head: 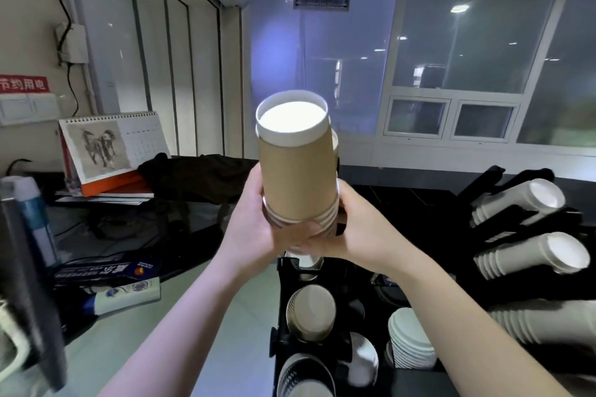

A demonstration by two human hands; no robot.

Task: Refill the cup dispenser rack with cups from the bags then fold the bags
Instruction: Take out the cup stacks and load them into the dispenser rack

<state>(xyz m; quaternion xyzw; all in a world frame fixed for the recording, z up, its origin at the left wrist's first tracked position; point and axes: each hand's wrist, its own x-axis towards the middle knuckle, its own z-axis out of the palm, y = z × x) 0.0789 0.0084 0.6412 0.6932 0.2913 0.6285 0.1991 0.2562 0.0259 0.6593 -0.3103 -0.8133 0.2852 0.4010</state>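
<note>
Kraft-brown paper cups, nested into one stack (pixel 298 171), stand bottom-up above the dispenser rack (pixel 283 306). I hold the stack at its lower, rim end, my left hand (pixel 254 222) curled round one side and my right hand (pixel 358 229) round the other, so it stays straight over the rack's top slot. Below the stack, several rack slots already show cups. To the right of the rack, white cup stacks (pixel 519 200) lie tilted in another holder. No bag shows that I can tell.
</note>
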